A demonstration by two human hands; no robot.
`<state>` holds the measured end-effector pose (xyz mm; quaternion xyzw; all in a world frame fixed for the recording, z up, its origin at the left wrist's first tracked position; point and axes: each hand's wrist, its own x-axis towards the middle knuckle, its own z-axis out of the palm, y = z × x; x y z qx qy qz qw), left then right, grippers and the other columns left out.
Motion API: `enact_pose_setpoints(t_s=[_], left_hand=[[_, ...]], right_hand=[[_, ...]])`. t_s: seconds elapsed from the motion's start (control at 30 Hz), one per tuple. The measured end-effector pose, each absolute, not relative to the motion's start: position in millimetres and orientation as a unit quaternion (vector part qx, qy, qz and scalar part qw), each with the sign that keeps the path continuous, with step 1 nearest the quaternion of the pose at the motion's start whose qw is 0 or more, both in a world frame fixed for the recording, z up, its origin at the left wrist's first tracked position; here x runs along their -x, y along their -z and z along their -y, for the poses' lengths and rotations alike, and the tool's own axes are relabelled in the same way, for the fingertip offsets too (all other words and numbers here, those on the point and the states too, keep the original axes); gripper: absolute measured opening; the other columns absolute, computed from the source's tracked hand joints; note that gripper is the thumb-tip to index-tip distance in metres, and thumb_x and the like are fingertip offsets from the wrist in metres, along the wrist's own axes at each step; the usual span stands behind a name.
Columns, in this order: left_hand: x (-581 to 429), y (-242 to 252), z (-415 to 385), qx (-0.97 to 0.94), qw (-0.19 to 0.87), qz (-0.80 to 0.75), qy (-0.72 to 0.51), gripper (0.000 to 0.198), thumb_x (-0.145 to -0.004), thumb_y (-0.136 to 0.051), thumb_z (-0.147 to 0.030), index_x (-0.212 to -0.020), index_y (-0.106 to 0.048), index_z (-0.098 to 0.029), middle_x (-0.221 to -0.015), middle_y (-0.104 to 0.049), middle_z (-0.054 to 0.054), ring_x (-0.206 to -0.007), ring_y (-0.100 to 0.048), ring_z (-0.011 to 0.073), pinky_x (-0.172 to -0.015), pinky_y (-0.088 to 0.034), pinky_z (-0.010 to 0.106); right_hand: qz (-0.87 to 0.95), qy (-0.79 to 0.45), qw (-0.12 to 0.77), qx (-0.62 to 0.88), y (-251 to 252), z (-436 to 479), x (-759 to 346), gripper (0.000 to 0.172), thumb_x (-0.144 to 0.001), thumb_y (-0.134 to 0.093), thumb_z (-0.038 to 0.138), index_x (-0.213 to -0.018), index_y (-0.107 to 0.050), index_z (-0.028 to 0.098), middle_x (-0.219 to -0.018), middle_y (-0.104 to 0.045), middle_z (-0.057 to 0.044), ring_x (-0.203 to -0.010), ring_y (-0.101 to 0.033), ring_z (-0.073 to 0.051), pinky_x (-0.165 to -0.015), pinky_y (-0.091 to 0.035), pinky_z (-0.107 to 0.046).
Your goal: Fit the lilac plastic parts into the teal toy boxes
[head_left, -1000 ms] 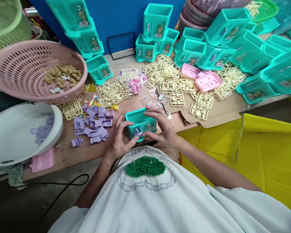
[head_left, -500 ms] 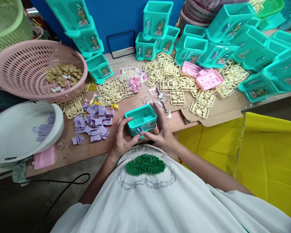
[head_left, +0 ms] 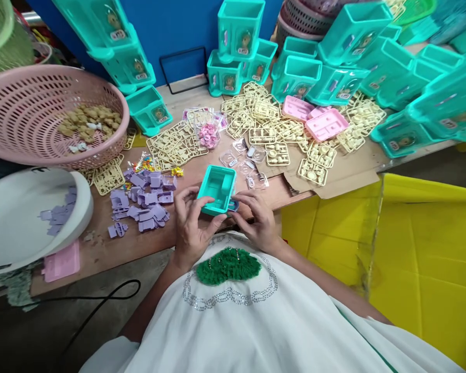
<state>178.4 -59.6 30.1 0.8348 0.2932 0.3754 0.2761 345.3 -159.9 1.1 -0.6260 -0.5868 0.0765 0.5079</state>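
Observation:
A small teal plastic box (head_left: pixel 218 187) is tilted in front of my body, its open top facing me. My left hand (head_left: pixel 192 228) is closed around its left side, thumb at the near edge. At the box's right near corner, my right hand (head_left: pixel 256 220) pinches a small clear plastic piece (head_left: pixel 233 206) with a bluish tint. I cannot tell whether that piece is fixed to the box. Just beyond lie several clear plastic covers (head_left: pixel 246 167), some with small labels. To the left is a heap of purple plastic parts (head_left: pixel 151 199).
Cream part frames (head_left: pixel 176 145) and pink trays (head_left: pixel 326 124) lie across the table. Teal boxes (head_left: pixel 241 31) stand stacked at the back and right. A pink basket (head_left: pixel 23 103) and a white basin (head_left: pixel 15 217) stand left. A yellow carton (head_left: pixel 427 243) is at right.
The teal box has turned and tipped so its long side runs away from me. My right hand has moved from its far right corner to the near right corner.

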Motion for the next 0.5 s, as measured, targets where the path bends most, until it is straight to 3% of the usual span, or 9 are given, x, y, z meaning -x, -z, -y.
enact_pose_setpoints(t_s=[0.1,0.2,0.33,0.5], left_hand=[[-182,-50,54,-0.853,0.286,-0.258,-0.352,0.016,-0.097,-0.074,-0.026,-0.112,-0.070,-0.023,-0.138,-0.050,0.010,-0.132,-0.062,0.0253,-0.111,-0.057,0.041],[-188,-63,48,-0.883,0.270,-0.240,-0.298,0.008,-0.096,-0.071,-0.018,-0.103,-0.073,-0.022,-0.134,-0.057,0.009,-0.122,-0.067,0.0243,-0.105,-0.060,0.040],[-192,-72,43,-0.921,0.215,-0.234,-0.227,0.008,-0.098,-0.067,-0.018,-0.097,-0.074,-0.021,-0.123,-0.063,0.009,-0.114,-0.068,0.0259,-0.098,-0.061,0.043],[-196,-87,37,-0.954,0.182,-0.188,-0.145,0.012,-0.100,-0.065,-0.020,-0.105,-0.076,-0.020,-0.136,-0.058,0.013,-0.126,-0.062,0.0321,-0.105,-0.059,0.052]], right_hand=[[0.589,-0.072,0.509,0.623,4,160,-345,0.035,-0.101,-0.068,0.021,-0.135,-0.063,0.025,-0.118,-0.071,-0.011,-0.110,-0.071,-0.027,-0.092,-0.061,-0.045],[0.582,-0.074,0.500,0.637,12,158,-347,0.035,-0.099,-0.072,0.026,-0.133,-0.062,0.023,-0.117,-0.071,-0.012,-0.108,-0.070,-0.029,-0.090,-0.061,-0.046],[0.610,-0.088,0.472,0.631,21,156,-349,0.023,-0.102,-0.068,0.026,-0.123,-0.064,0.022,-0.104,-0.073,-0.010,-0.094,-0.069,-0.026,-0.081,-0.059,-0.041],[0.596,-0.095,0.500,0.621,24,155,-349,0.021,-0.102,-0.066,0.025,-0.123,-0.065,0.022,-0.102,-0.075,-0.009,-0.092,-0.069,-0.025,-0.081,-0.057,-0.041]])
